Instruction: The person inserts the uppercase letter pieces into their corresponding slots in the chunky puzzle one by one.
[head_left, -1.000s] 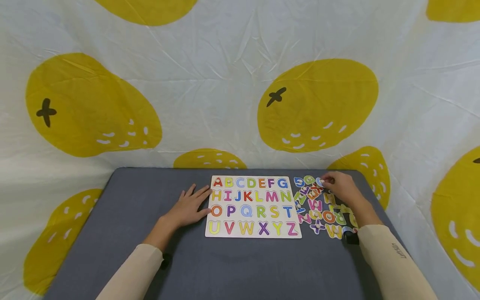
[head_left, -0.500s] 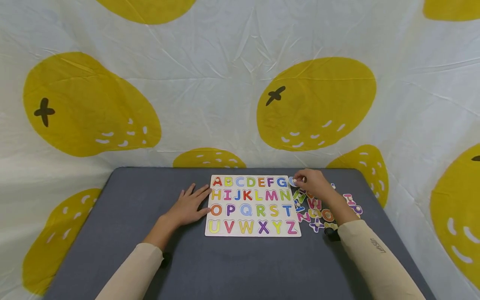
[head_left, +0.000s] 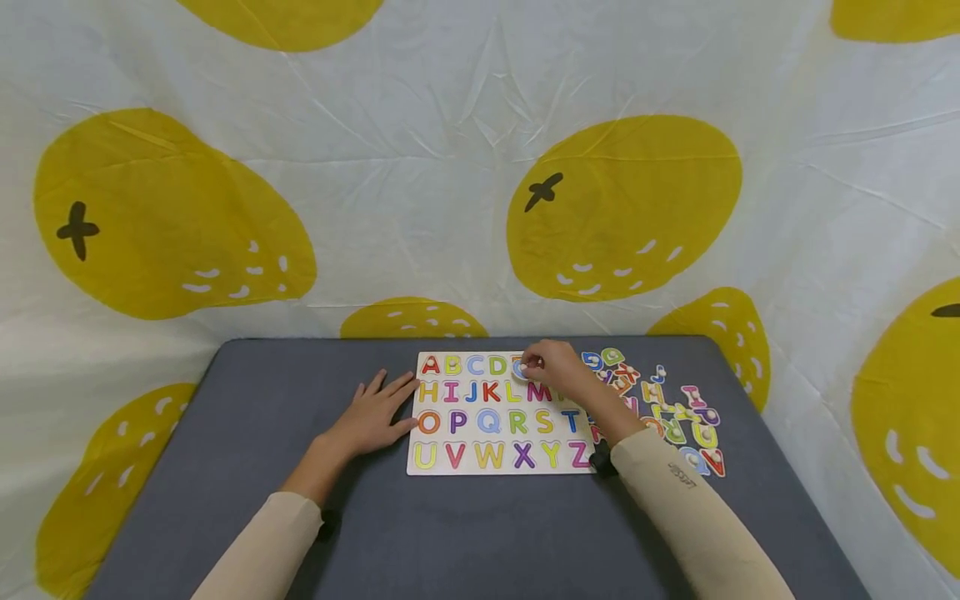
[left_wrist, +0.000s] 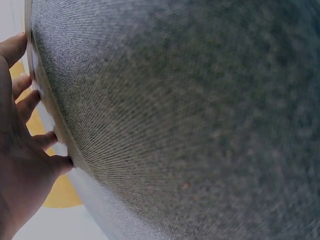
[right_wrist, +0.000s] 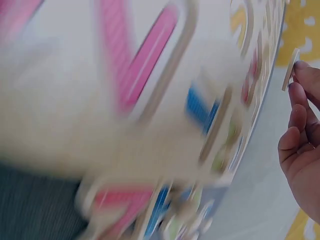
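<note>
A white alphabet puzzle board lies flat on the table, printed with coloured letters. Its A piece and B piece sit in the top row with knobs showing. My right hand pinches a light blue letter piece, which looks like a C, above the board's top row near the E. The right wrist view shows this letter piece edge-on between thumb and finger. My left hand lies with spread fingers on the table, fingertips at the board's left edge; the left hand also appears in its wrist view.
Several loose letter pieces with knobs lie in a pile right of the board, partly hidden by my right forearm. The grey table meets a white curtain with yellow fruit prints behind it.
My right hand has lifted the light blue letter piece off the pile and carried it left, past the G, over the board's top row. The left hand has stayed put.
</note>
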